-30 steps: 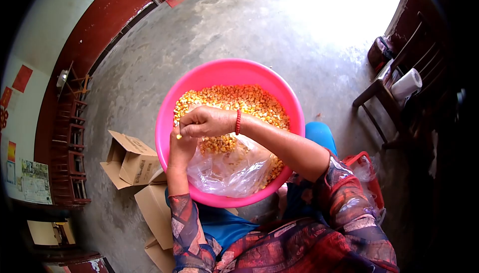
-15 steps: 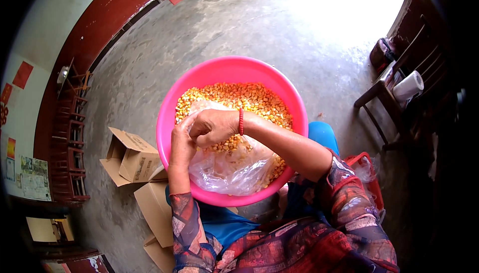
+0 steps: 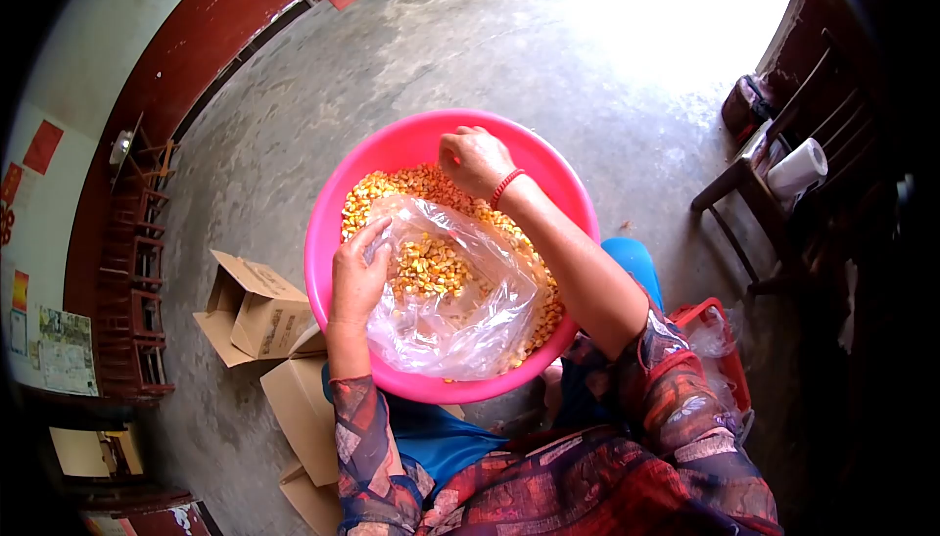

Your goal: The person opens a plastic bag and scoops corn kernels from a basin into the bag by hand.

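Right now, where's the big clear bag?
In the head view, the bag is in the near part of the pink tub, with corn around its far side. The left hand is at its left edge.

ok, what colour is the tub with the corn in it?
Bright pink tub, seen best in the head view.

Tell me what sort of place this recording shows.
Likely a room in a home, though I can't be sure: a bare concrete floor, a wooden chair, and red papers on a pale wall.
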A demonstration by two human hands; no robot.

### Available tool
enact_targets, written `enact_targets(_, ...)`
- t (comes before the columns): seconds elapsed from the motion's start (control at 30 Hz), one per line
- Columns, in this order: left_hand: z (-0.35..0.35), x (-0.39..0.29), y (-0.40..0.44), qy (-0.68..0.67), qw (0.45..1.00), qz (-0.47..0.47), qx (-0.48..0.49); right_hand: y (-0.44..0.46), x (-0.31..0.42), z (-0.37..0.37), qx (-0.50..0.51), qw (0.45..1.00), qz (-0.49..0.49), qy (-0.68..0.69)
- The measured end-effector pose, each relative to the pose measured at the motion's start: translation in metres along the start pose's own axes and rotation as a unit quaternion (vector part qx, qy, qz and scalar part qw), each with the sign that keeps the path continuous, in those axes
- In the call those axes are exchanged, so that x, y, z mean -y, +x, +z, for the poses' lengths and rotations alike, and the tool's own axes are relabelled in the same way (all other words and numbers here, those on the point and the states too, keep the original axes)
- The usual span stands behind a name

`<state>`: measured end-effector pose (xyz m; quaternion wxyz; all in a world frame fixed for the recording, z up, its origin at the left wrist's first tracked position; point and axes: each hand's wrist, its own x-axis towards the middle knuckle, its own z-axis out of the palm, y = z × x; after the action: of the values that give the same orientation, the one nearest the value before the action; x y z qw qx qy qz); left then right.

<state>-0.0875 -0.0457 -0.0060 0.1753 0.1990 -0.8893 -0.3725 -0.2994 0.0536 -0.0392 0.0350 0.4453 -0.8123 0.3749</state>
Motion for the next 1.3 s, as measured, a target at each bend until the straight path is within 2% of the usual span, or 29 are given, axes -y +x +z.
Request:
enact_targets(0.03, 0.0, 0.0, 0.0, -0.002, 1.0, 0.004, -0.006, 0.001, -0.007, 0.002, 0.046, 0.997, 0.024, -0.054)
enact_targets(0.1, 0.0, -0.001, 0.0, -0.01, 1.0, -0.012, -0.002, -0.008, 0.0, 0.009, -0.013, 0.996, -0.01, -0.087)
enact_targets(0.13, 0.0, -0.002, 0.0, -0.018, 0.999, -0.029, 0.002, -0.008, 0.007, 0.003, 0.107, 0.989, 0.049, -0.09)
enact_targets(0.17, 0.0, 0.001, -0.001, -0.018, 0.999, -0.029, 0.002, -0.011, 0.004, 0.012, 0.107, 0.989, 0.048, -0.09)
enact_targets(0.23, 0.001, 0.008, 0.0, 0.006, 1.0, 0.006, -0.003, -0.018, 0.004, 0.022, 0.015, 0.994, 0.021, -0.109)
enact_targets(0.27, 0.002, 0.009, 0.0, 0.006, 1.0, 0.007, -0.004, -0.017, 0.0, 0.024, 0.081, 0.992, 0.056, -0.08)
enact_targets(0.33, 0.002, 0.009, -0.001, -0.048, 0.997, -0.055, 0.006, -0.019, 0.004, 0.017, 0.099, 0.991, 0.055, -0.072)
enact_targets(0.37, 0.002, 0.009, -0.001, -0.047, 0.997, -0.055, 0.005, -0.02, 0.005, 0.016, 0.119, 0.989, 0.055, -0.063)
enact_targets(0.47, 0.001, 0.007, 0.0, -0.047, 0.998, -0.044, 0.007, -0.021, 0.002, 0.027, 0.064, 0.997, 0.034, -0.015)
enact_targets(0.57, 0.0, 0.001, 0.0, -0.029, 0.999, -0.04, 0.011, -0.019, 0.008, 0.028, 0.089, 0.996, 0.022, 0.001)
enact_targets(0.6, -0.001, -0.005, -0.001, -0.046, 0.996, -0.072, 0.017, -0.019, 0.012, 0.025, 0.046, 0.998, 0.011, 0.031)
enact_targets(0.63, -0.001, -0.009, -0.001, -0.062, 0.992, -0.103, 0.022, -0.017, 0.011, 0.027, 0.046, 0.998, 0.012, 0.031)
enact_targets(0.7, 0.001, 0.002, 0.0, -0.047, 0.996, -0.07, 0.016, -0.009, 0.009, 0.028, 0.025, 0.968, 0.063, 0.241)
enact_targets(0.73, 0.001, 0.006, 0.0, -0.04, 0.998, -0.053, 0.013, -0.006, 0.01, 0.026, 0.011, 0.924, 0.108, 0.367)
enact_targets(0.77, 0.002, 0.01, 0.0, -0.033, 0.999, -0.036, 0.01, -0.004, 0.007, 0.02, 0.059, 0.856, 0.205, 0.47)
enact_targets(0.83, 0.002, 0.007, 0.0, -0.028, 0.999, -0.035, 0.009, -0.004, 0.0, 0.004, 0.106, 0.731, 0.288, 0.61)
enact_targets(0.87, 0.001, 0.004, -0.001, -0.027, 0.999, -0.034, 0.009, -0.003, 0.002, 0.002, 0.09, 0.716, 0.31, 0.618)
enact_targets(0.93, -0.001, -0.016, -0.002, -0.081, 0.988, -0.131, 0.024, -0.004, -0.003, 0.006, 0.106, 0.717, 0.306, 0.617)
enact_targets(1.07, -0.002, -0.019, -0.002, -0.083, 0.987, -0.138, 0.027, -0.006, 0.003, 0.006, 0.163, 0.707, 0.284, 0.626)
enact_targets(1.13, 0.0, -0.002, -0.001, -0.021, 0.999, -0.043, 0.013, -0.008, 0.012, 0.0, 0.196, 0.695, 0.245, 0.647)
enact_targets(1.17, 0.0, 0.005, 0.0, -0.02, 0.999, -0.043, 0.013, -0.008, 0.017, -0.004, 0.197, 0.695, 0.245, 0.647)
enact_targets(1.23, 0.001, 0.013, 0.002, 0.01, 1.0, 0.002, 0.012, -0.007, 0.03, -0.014, 0.242, 0.672, 0.159, 0.682)
enact_targets(1.27, 0.002, 0.014, 0.002, 0.01, 1.0, 0.002, 0.012, -0.009, 0.039, -0.02, 0.25, 0.667, 0.146, 0.686)
enact_targets(1.3, 0.002, 0.016, 0.003, 0.034, 0.998, 0.051, -0.004, -0.01, 0.045, -0.021, 0.265, 0.678, 0.109, 0.677)
